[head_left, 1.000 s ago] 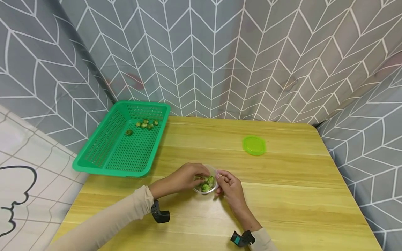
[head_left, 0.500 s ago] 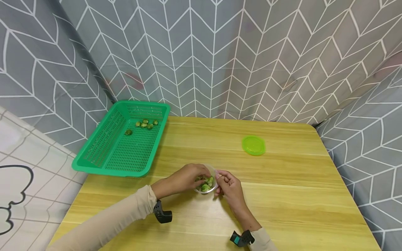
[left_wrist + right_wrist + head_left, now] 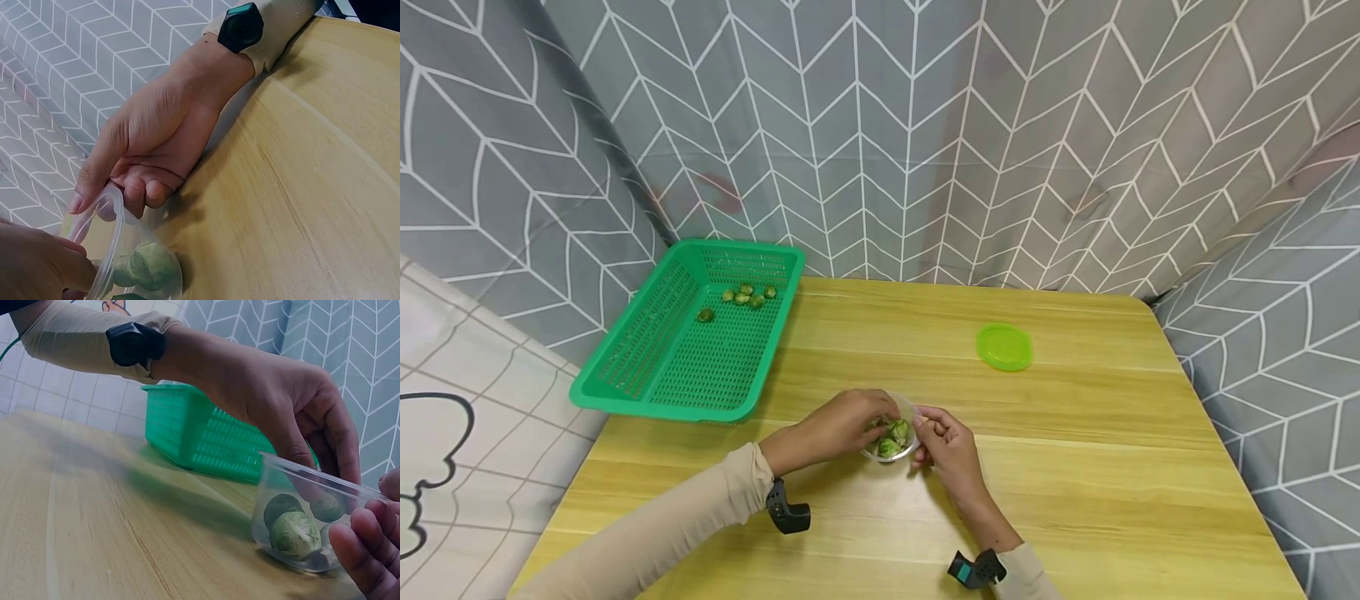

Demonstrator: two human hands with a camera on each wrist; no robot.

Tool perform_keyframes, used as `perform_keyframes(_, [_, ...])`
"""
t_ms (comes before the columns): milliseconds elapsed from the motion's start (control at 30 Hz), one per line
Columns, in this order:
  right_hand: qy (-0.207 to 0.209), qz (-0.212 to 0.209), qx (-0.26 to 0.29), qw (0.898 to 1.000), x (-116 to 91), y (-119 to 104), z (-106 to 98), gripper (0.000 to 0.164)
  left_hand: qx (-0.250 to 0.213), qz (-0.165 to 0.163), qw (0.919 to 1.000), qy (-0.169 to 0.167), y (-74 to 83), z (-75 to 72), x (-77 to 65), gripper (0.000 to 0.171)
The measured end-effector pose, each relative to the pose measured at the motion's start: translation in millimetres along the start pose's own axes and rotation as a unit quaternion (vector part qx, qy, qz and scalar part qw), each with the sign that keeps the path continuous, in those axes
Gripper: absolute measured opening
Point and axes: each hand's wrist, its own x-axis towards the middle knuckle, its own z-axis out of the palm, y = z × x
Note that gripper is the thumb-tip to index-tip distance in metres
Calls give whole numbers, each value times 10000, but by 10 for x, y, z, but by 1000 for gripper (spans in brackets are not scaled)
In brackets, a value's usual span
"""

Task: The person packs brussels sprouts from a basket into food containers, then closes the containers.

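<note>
A small clear plastic tub (image 3: pixel 912 452) with several Brussels sprouts (image 3: pixel 295 535) in it stands on the table near the middle of the head view. My left hand (image 3: pixel 848 423) reaches over its rim from the left. Thumb and fingers go down inside and pinch one sprout (image 3: pixel 327 507), as the right wrist view shows through the clear wall. On the opposite side, my right hand (image 3: pixel 953 457) grips the tub's rim, with the thumb on top and curled fingers against the outer wall. Part of the tub's contents is hidden behind the left hand.
At the back left of the wooden table (image 3: pixel 1097 467) is a green perforated basket (image 3: pixel 763 367) with several sprouts (image 3: pixel 742 297) toward its far end. A bright green lid (image 3: pixel 1004 347) lies flat at the back right. Patterned grey curtains (image 3: pixel 880 142) hang behind the table.
Both hands stay at the tub. Only slight shifts show in the left forearm and in the left fingers among the sprouts.
</note>
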Motion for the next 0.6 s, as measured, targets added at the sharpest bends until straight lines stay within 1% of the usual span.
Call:
perform_keyframes(167, [24, 2, -17, 10000, -6, -4, 1, 33, -45, -8, 10000, -34, 4, 1, 2, 26])
perform_keyframes(433, [25, -73, -38, 10000, 3, 14, 4, 32, -46, 0, 10000, 43, 4, -1, -11, 25])
perform_keyframes(600, [15, -79, -18, 10000, 5, 9, 0, 32, -97, 97, 9999, 77, -6, -37, -17, 24])
